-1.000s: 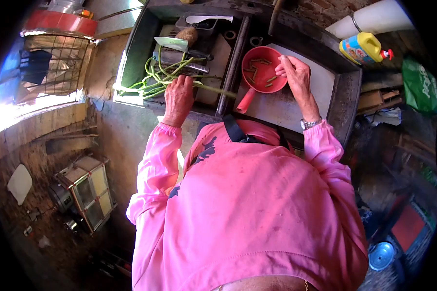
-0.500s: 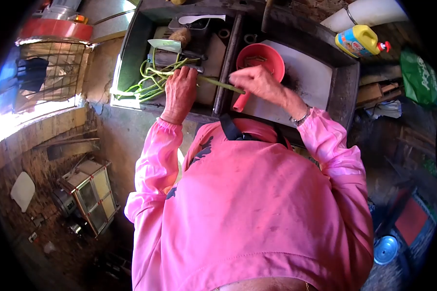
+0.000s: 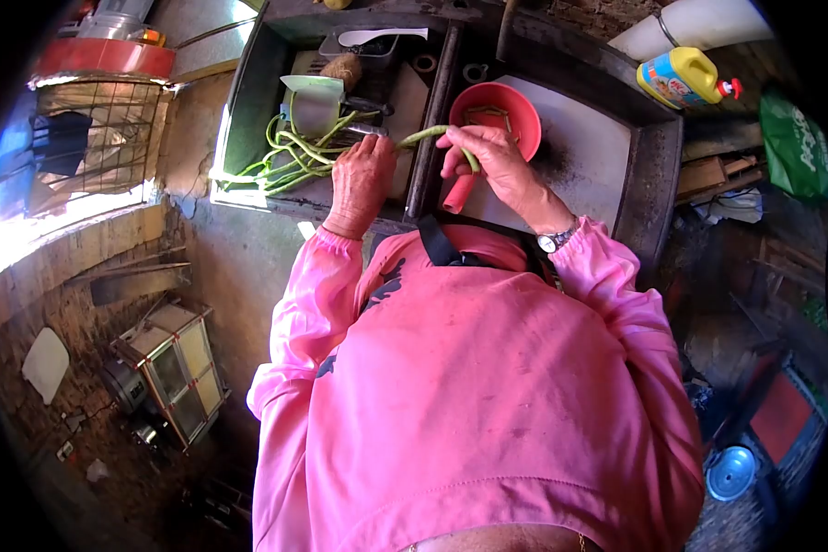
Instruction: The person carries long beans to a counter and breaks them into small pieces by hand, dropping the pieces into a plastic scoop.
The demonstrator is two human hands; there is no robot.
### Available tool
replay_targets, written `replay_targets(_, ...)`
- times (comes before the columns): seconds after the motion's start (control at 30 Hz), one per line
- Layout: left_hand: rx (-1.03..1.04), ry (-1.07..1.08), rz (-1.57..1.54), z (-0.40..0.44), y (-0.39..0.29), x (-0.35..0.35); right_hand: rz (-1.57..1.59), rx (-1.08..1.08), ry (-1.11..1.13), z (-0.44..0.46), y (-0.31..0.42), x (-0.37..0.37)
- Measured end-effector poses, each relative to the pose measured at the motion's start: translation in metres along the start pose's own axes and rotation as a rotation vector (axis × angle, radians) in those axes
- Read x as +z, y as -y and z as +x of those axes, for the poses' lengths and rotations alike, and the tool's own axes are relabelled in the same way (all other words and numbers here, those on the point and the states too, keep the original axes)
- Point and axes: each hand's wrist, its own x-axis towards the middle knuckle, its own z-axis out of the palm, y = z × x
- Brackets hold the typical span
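Observation:
Long green beans [image 3: 294,155] lie in a tangle in the left sink basin, several trailing toward its lit left corner. My left hand [image 3: 362,184] is closed around beans at the right end of the tangle. One bean runs from it over the divider to my right hand [image 3: 499,170], which pinches the bean near its end, thumb and fingers together. Just behind my right hand sits a red dipper [image 3: 497,97] with short bean pieces [image 3: 489,118] inside. Its handle [image 3: 458,193] points toward me, under my right hand.
A cleaver [image 3: 315,103], a brown scrubber [image 3: 342,70] and a white spoon [image 3: 383,37] on a plastic container lie in the left basin. A dark divider [image 3: 432,120] separates the basins. A yellow detergent bottle [image 3: 683,78] stands beyond the right rim.
My right hand has turned and closed on the bean, which now bends upward over the divider. My left hand has shifted slightly right with the beans.

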Motion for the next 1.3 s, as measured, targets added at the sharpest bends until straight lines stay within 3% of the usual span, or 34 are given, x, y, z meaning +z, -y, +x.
replay_targets(0.17, -0.142, 0.06, 0.105, -0.017, 0.019, -0.006, 0.241, -0.208, -0.427, 0.042, -0.025, -0.086)
replay_targets(0.2, -0.134, 0.053, 0.094, -0.018, 0.022, -0.008, 0.056, -0.157, -0.497, 0.04, -0.018, -0.091)
replay_targets(0.3, -0.074, 0.012, 0.088, -0.007, 0.017, -0.012, -0.438, -0.143, -0.38, 0.048, -0.031, -0.111)
replay_targets(0.4, -0.023, 0.046, 0.139, 0.0, 0.013, -0.009, -1.245, -0.124, -0.361, 0.045, -0.029, -0.105)
replay_targets(0.5, 0.003, 0.076, 0.148, 0.001, 0.008, -0.009, -1.01, -0.276, -0.292, 0.026, -0.005, -0.063)
replay_targets(0.53, 0.021, 0.073, 0.139, 0.002, 0.008, -0.008, -0.768, -0.334, -0.123, 0.041, -0.023, -0.072)
replay_targets(0.57, 0.038, 0.071, 0.13, 0.002, 0.007, -0.008, -0.768, -0.24, -0.027, 0.038, -0.014, -0.056)
replay_targets(0.63, 0.065, 0.088, 0.111, 0.005, 0.003, -0.008, -0.605, -0.251, 0.095, 0.015, 0.003, -0.014)
replay_targets(0.8, 0.147, 0.121, 0.092, 0.009, -0.003, -0.007, -0.59, 0.228, 0.272, 0.009, -0.006, 0.014)
replay_targets(1.03, -0.024, 0.139, 0.039, -0.011, 0.045, 0.006, -0.277, 0.074, 0.063, 0.002, -0.022, -0.006)
replay_targets(1.13, 0.001, 0.135, 0.064, -0.001, 0.035, 0.005, -0.046, 0.028, -0.096, 0.008, -0.022, -0.014)
replay_targets(1.3, 0.123, 0.03, 0.108, 0.024, 0.027, -0.012, 0.388, 0.021, -0.116, 0.024, -0.015, -0.022)
